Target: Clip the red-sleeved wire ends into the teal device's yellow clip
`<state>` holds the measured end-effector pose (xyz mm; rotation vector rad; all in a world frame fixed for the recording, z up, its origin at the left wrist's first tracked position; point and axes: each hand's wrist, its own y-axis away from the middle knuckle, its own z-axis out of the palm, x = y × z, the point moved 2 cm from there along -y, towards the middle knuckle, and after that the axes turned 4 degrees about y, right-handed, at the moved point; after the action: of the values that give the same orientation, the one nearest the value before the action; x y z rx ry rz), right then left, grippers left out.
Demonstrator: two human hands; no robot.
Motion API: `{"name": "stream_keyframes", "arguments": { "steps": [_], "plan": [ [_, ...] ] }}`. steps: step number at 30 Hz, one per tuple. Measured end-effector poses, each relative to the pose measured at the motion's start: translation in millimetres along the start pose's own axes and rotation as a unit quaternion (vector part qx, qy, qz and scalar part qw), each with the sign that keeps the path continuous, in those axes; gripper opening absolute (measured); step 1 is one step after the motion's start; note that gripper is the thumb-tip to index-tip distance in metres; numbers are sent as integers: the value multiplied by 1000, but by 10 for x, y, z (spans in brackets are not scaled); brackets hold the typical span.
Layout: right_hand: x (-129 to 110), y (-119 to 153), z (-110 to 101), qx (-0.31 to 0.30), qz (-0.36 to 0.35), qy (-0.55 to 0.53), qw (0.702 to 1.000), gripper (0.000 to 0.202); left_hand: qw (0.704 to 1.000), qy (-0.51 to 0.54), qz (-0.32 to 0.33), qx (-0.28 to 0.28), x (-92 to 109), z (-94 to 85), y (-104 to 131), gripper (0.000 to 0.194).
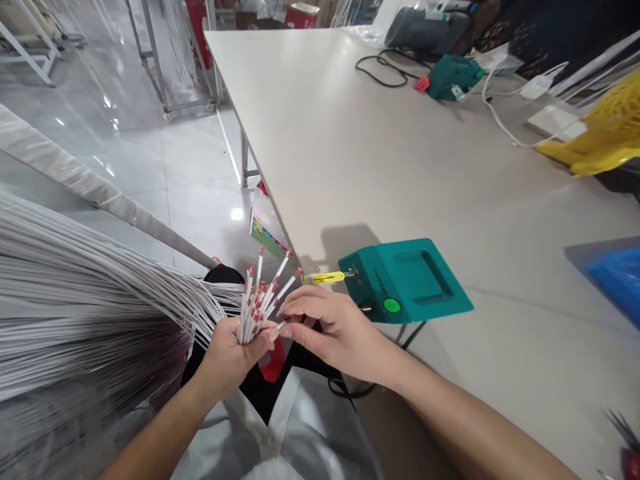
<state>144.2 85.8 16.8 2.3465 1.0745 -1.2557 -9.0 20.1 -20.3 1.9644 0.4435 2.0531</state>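
A bundle of thin white wires (254,313) with reddish tips stands in the left grip (227,355), whose fingers and thumb are closed around it. The tips fan out above the thumb, probably because the hold is low on the bundle, leaving the ends loose and easy to reach. Just beside it, the right grip (343,327) has its thumb and fingertips pressed together on what looks like a thin pale strand (281,325), its far end hidden by the fingers. The two grips nearly meet, which seems to let one steady the bundle while the other handles a single piece.

The wires look smooth, slender and slightly springy. To the left of the left grip, a thick spread of long white wires (100,287) drapes in gentle curves, gathering towards the bundle. Behind this mass runs a rail (107,197) in wrinkled, shiny wrapping, perhaps to protect the wires from rubbing.

Just beyond the right grip, at the edge of a smooth, pale worktop (375,167), sits a teal machine (425,277) with a recessed top and a round bright green button (393,305). A yellow piece (327,277) sticks out from it towards the bundle, within easy reach. Well beyond the grips lie another green machine (453,77) and a yellow openwork basket (613,120).
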Motion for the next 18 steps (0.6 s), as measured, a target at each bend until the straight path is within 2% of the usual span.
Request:
{"name": "stream_keyframes", "arguments": {
  "steps": [3,5,7,8,10,12,15,18],
  "plan": [
    [7,-16,-3,-57,-24,-17,998,11,999,-12,11,-41,-9,-29,10,21],
    [23,-23,16,-58,-32,-68,995,10,998,-3,25,-64,-32,-57,13,21],
    [44,-29,70,-39,-12,-170,985,7,997,27,37,-69,-73,-81,16,21],
    [55,-31,112,-24,11,-233,972,7,996,49,40,-67,-99,-88,18,22],
    [81,-31,220,5,74,-365,928,10,993,101,32,-50,-159,-86,21,23],
    [104,-26,335,16,132,-444,886,15,987,154,21,-35,-213,-58,24,23],
    [140,-17,447,18,179,-500,847,19,976,217,6,-14,-256,26,27,20],
    [180,-13,473,35,196,-523,829,19,968,251,-11,18,-261,121,29,22]
  ]
}}
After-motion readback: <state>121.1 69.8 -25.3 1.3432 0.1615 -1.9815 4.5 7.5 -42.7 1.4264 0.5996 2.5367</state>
